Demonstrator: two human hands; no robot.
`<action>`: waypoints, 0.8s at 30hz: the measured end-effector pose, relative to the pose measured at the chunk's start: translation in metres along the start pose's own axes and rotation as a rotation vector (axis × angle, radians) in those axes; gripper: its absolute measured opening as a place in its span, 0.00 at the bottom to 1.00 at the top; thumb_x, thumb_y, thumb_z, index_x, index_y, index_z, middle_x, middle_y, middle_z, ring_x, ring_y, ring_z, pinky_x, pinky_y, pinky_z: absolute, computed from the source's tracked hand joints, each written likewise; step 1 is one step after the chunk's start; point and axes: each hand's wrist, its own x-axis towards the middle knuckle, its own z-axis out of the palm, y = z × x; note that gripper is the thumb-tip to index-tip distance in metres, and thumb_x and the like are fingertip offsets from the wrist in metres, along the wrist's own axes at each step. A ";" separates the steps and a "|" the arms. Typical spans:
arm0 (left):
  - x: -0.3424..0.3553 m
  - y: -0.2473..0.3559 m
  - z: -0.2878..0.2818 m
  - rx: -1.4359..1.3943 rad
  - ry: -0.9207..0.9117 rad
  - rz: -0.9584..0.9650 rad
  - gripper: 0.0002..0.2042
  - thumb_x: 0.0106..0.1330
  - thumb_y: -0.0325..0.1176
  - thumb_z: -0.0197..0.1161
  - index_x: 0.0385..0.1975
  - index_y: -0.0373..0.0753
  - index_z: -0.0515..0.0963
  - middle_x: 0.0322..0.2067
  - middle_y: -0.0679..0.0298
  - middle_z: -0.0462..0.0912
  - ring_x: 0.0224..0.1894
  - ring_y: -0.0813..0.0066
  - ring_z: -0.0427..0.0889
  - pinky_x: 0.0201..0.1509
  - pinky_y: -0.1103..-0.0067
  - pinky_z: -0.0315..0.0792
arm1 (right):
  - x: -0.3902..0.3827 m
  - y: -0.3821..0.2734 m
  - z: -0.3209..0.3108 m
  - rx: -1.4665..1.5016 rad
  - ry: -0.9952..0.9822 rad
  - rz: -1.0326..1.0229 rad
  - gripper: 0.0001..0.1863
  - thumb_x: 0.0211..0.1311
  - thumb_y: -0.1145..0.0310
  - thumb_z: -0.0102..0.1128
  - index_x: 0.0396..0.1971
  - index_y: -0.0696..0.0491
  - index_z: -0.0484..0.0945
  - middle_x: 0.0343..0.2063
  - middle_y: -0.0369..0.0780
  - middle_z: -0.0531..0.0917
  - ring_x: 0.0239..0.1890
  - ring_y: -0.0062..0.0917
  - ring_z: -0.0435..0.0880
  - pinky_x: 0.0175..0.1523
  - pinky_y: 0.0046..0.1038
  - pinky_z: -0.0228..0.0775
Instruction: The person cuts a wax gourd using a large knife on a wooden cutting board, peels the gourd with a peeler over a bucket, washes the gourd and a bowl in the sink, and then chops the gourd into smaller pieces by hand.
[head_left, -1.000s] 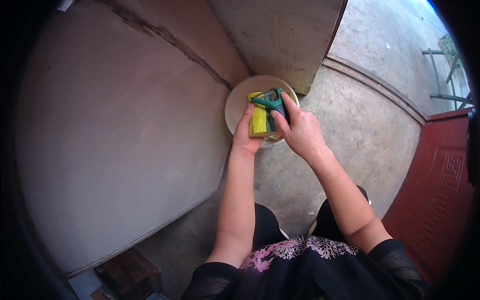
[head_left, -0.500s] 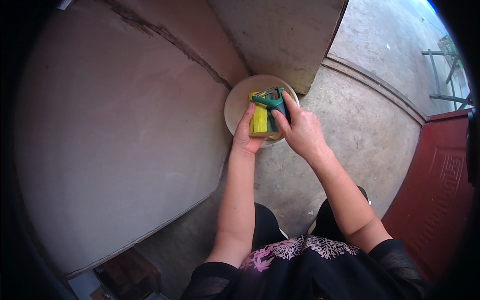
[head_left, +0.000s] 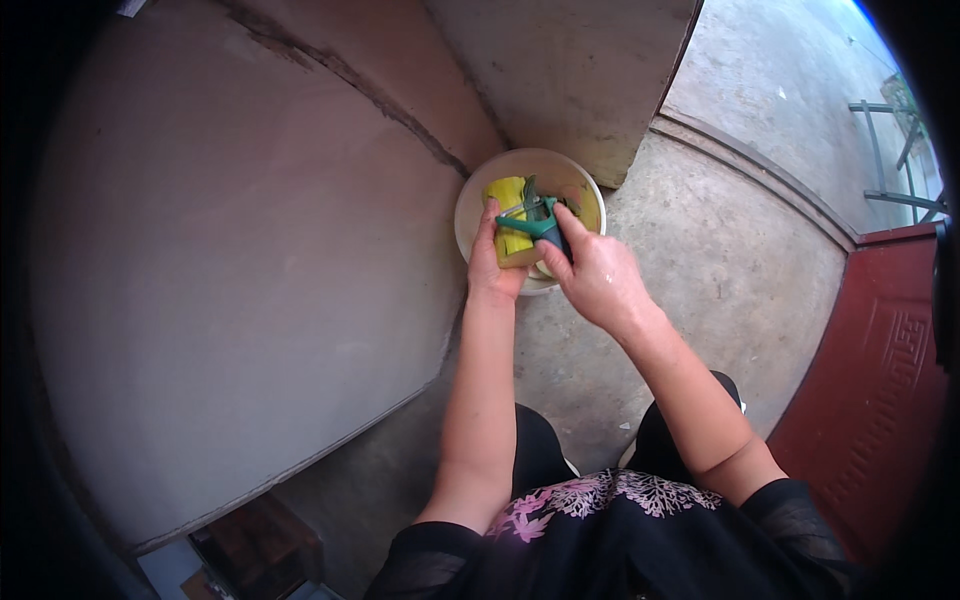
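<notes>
A chunk of yellow-fleshed vegetable (head_left: 514, 243) is held above the mouth of a pale round tub (head_left: 468, 210), inside the circle of its rim and toward the rim's left and near side. It rests in the person's left hand (head_left: 494, 268), which is closed around its left side and near end, the thumb pressed along the left flank; the other fingers are mostly hidden beneath it. The flesh facing up is bright yellow, while a strip of dark green skin (head_left: 531, 186) stands at its far right side.

A green peeler (head_left: 527, 226) lies across the right part of the chunk, its head over the yellow surface. The right hand (head_left: 605, 282), just to the right of the chunk, is wrapped around the peeler's dark handle, with the index finger reaching forward by the head and the thumb on the near side. Whether the blade is touching the flesh is too small to tell.

Dark and pale green scraps (head_left: 575, 196) lie in the tub near its right rim. The tub stands on a grey concrete floor (head_left: 700, 260), where a large grey panel (head_left: 250, 280) meets an upright block (head_left: 565, 80). A dark red door (head_left: 870, 370) is well apart, at the right.
</notes>
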 end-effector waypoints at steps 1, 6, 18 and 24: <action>0.003 0.001 -0.005 -0.012 0.000 0.030 0.21 0.60 0.47 0.59 0.50 0.42 0.70 0.46 0.63 0.76 0.47 0.67 0.76 0.53 0.68 0.70 | -0.004 -0.001 0.002 -0.017 -0.015 -0.019 0.29 0.60 0.56 0.51 0.56 0.60 0.64 0.23 0.51 0.80 0.28 0.45 0.81 0.35 0.41 0.73; 0.015 0.009 -0.016 -0.070 0.047 0.140 0.22 0.63 0.50 0.54 0.47 0.39 0.71 0.40 0.56 0.77 0.42 0.59 0.77 0.47 0.65 0.72 | -0.014 -0.012 -0.001 0.032 -0.126 0.033 0.26 0.59 0.57 0.52 0.53 0.58 0.67 0.24 0.53 0.79 0.30 0.48 0.79 0.36 0.43 0.70; 0.000 0.006 0.007 -0.059 -0.122 0.025 0.24 0.61 0.54 0.54 0.49 0.42 0.70 0.45 0.60 0.76 0.48 0.61 0.74 0.52 0.63 0.70 | 0.004 0.010 -0.009 0.190 0.108 0.002 0.28 0.59 0.56 0.53 0.53 0.61 0.67 0.24 0.54 0.80 0.31 0.48 0.79 0.37 0.42 0.71; -0.009 -0.006 0.025 0.096 -0.070 -0.058 0.25 0.59 0.54 0.57 0.52 0.45 0.69 0.47 0.64 0.75 0.51 0.68 0.73 0.53 0.68 0.69 | 0.011 0.014 -0.017 0.134 0.177 0.027 0.28 0.58 0.56 0.54 0.52 0.61 0.68 0.24 0.53 0.80 0.30 0.47 0.80 0.36 0.42 0.71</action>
